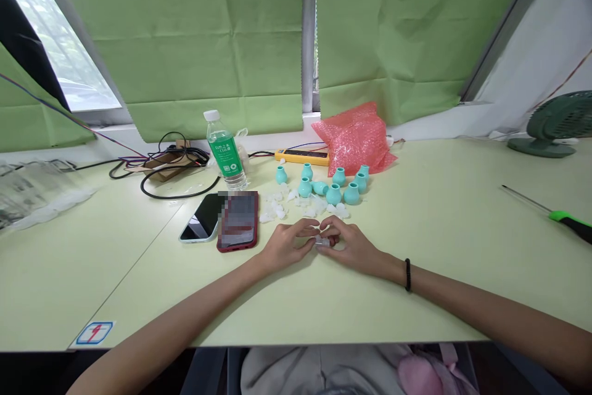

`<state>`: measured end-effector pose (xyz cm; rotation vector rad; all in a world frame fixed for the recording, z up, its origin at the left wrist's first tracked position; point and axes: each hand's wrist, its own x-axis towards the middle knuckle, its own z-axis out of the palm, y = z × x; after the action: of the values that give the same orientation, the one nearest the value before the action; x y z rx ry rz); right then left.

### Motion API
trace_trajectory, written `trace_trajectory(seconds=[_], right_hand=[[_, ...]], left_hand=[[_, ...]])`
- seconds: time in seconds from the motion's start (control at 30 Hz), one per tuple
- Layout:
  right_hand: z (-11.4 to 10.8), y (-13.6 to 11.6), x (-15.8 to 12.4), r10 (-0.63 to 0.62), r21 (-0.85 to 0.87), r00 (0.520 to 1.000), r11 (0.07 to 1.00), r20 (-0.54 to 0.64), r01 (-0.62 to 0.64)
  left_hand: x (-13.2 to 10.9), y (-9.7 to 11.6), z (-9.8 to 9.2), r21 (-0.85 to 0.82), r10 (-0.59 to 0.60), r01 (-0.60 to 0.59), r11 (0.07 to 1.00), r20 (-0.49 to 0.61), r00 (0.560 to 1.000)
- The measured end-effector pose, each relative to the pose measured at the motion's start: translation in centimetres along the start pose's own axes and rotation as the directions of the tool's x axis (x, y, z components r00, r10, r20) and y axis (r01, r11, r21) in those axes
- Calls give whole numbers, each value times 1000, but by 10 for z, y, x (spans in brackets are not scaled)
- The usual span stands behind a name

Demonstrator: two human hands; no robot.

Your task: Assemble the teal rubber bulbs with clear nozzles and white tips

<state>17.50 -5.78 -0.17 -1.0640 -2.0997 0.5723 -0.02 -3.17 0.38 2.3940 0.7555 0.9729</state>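
Observation:
My left hand [287, 244] and my right hand [349, 246] meet on the pale green table [416, 241], fingers pinched together on a small whitish piece [322, 241]. A black band circles my right wrist. Just beyond my fingers lie several small white plastic pieces [277, 209] and several teal vase-shaped parts [333, 193], most standing, one lying on its side.
Two phones [238, 219] lie left of my hands, a water bottle [225, 151] behind them, with cables and a yellow power strip [303, 156]. A pink bubble-wrap bag [354, 135] sits at the back. A green-handled screwdriver [562, 217] and a fan [555, 124] are at the right.

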Motion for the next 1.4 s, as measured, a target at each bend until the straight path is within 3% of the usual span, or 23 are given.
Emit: trace_trajectory(seconds=[0.3,0.47,0.77,0.93,1.17,1.4], right_hand=[[-1,-2,1,11,14,1000,1000,2,-11],[-2,-2,0,-5,12,1000,1000,2,5],[-1,0,-1,-4,6,1000,1000,-5,4],[0,1,-1,-1,3,1000,1000,-13,1],[0,-1,-1,-9,22,1000,1000,-10,9],[4,6,-2,-64,3,993,998,-100,64]], left_hand=[[-2,-8,4,277,243,-227,934,-22,970],[-2,-6,4,321,300,-283,904,-4,954],[-2,-2,4,163,209,-207,965,1,978],[-2,0,2,158,132,-135,978,31,991],[-2,2,0,255,219,-234,938,87,972],[1,9,-2,83,42,-45,996,45,998]])
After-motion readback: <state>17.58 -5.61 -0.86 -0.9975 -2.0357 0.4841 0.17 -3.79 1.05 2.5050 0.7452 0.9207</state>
